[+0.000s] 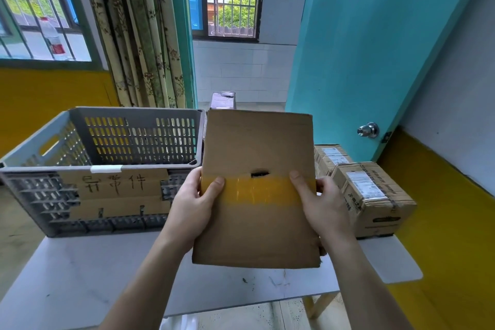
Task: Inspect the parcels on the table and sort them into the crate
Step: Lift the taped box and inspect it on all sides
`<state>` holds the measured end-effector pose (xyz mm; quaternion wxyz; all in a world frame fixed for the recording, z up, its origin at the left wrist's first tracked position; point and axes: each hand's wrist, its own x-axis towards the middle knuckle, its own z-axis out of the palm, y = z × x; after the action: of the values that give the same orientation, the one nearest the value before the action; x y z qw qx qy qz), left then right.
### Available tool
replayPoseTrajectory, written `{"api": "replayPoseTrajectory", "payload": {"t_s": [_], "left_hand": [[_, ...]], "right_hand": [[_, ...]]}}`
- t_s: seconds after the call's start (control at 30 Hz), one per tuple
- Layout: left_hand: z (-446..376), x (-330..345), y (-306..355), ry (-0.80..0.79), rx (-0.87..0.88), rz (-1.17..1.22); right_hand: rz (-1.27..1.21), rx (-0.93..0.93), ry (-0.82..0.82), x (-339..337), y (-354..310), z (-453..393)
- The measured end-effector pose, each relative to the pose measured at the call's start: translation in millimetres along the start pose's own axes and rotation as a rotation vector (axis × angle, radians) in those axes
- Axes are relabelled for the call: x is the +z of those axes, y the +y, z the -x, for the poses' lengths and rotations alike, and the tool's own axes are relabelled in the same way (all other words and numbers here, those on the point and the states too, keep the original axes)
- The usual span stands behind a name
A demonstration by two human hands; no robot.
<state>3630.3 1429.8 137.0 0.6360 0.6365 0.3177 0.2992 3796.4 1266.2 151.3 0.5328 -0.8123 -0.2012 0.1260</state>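
Observation:
A brown cardboard parcel [257,147] is held up above the table, its broad face toward me. A band of yellow tape crosses its middle, and a small dark tear sits just above the tape. My left hand [192,203] grips its left edge with the thumb on the tape. On the right edge, my right hand [321,203] holds it the same way. The grey slotted crate [107,136] stands to the left on the table, with a cardboard label of handwritten characters on its front. I see nothing inside the part of the crate that shows.
Two taped cardboard boxes [372,195] with white labels lie at the table's right end. The white table [80,276] runs across the foreground. A dark box [222,100] stands behind the held parcel. A teal door with a knob [369,130] is at the right.

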Motion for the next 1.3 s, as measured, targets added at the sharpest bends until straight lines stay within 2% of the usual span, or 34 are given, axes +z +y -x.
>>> {"api": "replayPoseTrajectory", "payload": {"t_s": [0.33,0.57,0.7,0.83,0.93,1.17,1.3], "left_hand": [[-2,-1,2,0.021,0.031,-0.099],[6,15,-8,0.053,0.045,-0.022],[12,20,-9,0.072,0.067,-0.053],[16,28,-6,0.075,0.116,-0.127],[19,28,-8,0.063,0.11,-0.132],[17,22,-7,0.075,0.096,-0.128],[18,20,-8,0.076,0.095,-0.119]], "right_hand": [[0.082,-0.141,0.033,5,-6,10],[0.177,-0.054,0.044,21,-13,12],[0.348,0.025,0.079,33,-18,13],[0.339,0.052,0.145,37,-18,11],[0.356,0.05,0.174,38,-17,10],[0.311,-0.01,0.091,32,-15,11],[0.324,-0.038,0.108,36,-15,15]]}}
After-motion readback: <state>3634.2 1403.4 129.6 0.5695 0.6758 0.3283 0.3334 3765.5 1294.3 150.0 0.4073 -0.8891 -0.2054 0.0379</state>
